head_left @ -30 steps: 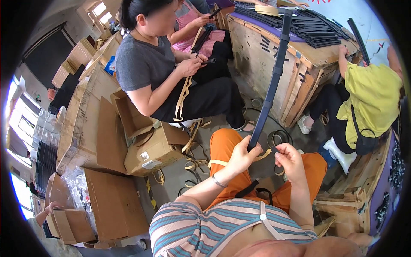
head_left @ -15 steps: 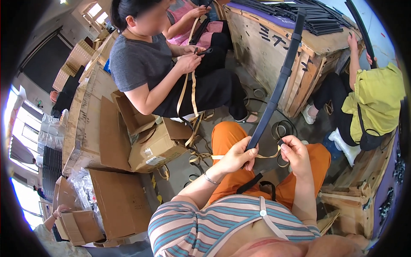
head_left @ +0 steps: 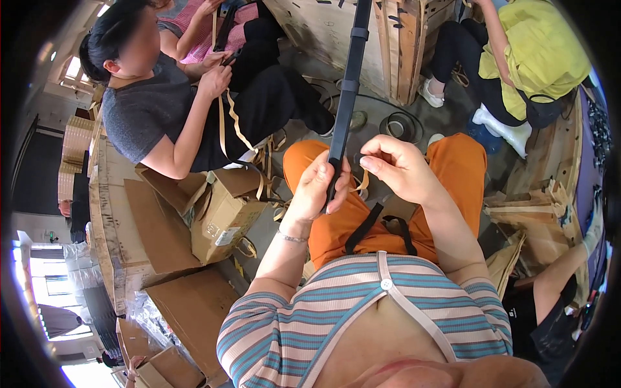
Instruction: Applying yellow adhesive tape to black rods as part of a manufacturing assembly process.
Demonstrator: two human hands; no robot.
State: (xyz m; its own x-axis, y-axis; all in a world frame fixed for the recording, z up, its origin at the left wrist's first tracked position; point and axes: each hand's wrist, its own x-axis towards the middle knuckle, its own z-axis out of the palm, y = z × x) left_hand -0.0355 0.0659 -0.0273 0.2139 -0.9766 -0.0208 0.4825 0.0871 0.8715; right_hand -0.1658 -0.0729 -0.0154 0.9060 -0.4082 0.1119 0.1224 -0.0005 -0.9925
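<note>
Okay, biggest stuff first: the wooden crate [head_left: 310,26] stands out past your knees, up at the top of your view. Over on your left, the cardboard box [head_left: 226,223] sits on the floor with its flaps spread, near the seated co-worker in the grey top [head_left: 152,113].

Your thing is the long black bar [head_left: 349,107], raised bands along it, pointing away from you between your knees and running off the top edge, so I can't tell where its far end is. You've got it by the near end, probably because that puts the end right beside your other hand and lets the long part stick out where nothing crowds it.

The dark coil [head_left: 401,126] lies on the floor between you and the crate, and the black strap [head_left: 363,229] lies across your lap, below both hands.

Grip check: your left hand [head_left: 317,184] is wrapped snugly round the bar, no gap. Your right hand [head_left: 401,169] is just beside it, thumb and index drawn narrow. The tan strip [head_left: 362,183] shows right under those fingertips, but I can't tell whether they're pinching it.
</note>
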